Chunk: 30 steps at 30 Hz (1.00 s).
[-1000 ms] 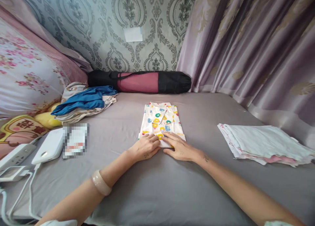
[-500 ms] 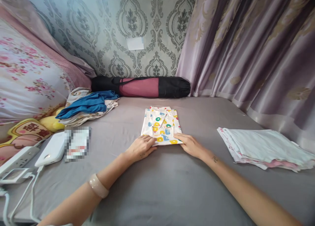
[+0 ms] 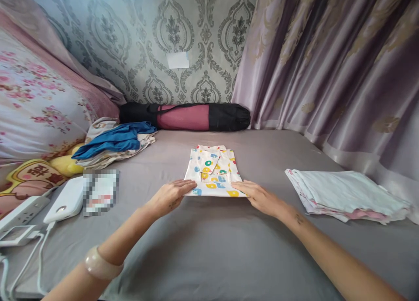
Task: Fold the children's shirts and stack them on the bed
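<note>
Patterned shirt (image 3: 212,185), lying folded on the grey bedsheet (image 3: 225,248), and there's its near edge, held at both corners! Left hand (image 3: 169,197) and right hand (image 3: 263,200) have long, barely bent fingers closed on the cloth (thumbs hard to make out), probably to pull that edge straight. Palms down, wrists angle inward; beyond, a long bag (image 3: 183,118) lies by the wall (image 3: 204,34).

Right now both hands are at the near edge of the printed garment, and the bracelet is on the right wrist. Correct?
Not quite: the bracelet is on the left arm, as the head view shows; the right arm has none visible. The rest stands: left hand and right hand are both at the near edge of the printed garment.
</note>
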Tool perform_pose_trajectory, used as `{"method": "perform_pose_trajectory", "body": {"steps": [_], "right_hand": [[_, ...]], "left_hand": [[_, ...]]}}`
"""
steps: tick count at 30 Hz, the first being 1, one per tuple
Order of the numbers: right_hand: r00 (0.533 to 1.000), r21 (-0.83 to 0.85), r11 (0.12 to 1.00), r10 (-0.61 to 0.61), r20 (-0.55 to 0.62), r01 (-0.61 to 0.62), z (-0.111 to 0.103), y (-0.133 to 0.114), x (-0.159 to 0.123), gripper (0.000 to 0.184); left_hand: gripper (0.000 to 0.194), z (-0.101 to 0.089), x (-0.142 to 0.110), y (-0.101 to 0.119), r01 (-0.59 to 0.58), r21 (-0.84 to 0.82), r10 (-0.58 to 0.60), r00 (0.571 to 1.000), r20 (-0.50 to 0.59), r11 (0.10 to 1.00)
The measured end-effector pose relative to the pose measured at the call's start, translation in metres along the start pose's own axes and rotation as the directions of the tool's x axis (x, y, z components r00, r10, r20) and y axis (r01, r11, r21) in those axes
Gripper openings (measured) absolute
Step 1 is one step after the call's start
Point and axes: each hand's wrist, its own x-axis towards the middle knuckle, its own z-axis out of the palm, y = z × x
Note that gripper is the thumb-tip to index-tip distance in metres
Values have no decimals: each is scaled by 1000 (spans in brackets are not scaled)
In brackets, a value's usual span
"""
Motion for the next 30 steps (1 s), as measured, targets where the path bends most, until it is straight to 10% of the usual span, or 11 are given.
{"method": "perform_pose_trajectory", "body": {"steps": [4,8,11,15,19,23,30], "right_hand": [[985,69,995,60,164,-72,-14,-31,-30,69],[963,244,945,169,212,-219,-31,-44,-31,47],[931,431,830,358,75,-354,-34,-34,-8,32],[789,644,684,582,-198,-343,-20,0,32,38],[658,573,676,695,-290,-462,-3,36,72,29],[550,302,612,790,-270,-731,5,53,102,27],[555,-71,558,788,-266,-827,18,42,112,35]], "left_hand": [[46,-19,-23,31,4,-154,8,997,81,988],[30,-25,-23,39,269,-418,-236,963,131,868],[29,-17,1,28,371,-680,-513,859,-8,632],[38,2,48,3,217,-874,-694,700,-171,435],[26,19,88,-21,427,-717,-782,564,-265,551],[25,31,111,-36,678,-438,-805,536,-257,591],[32,50,123,-37,817,-91,-818,552,-162,570]]}}
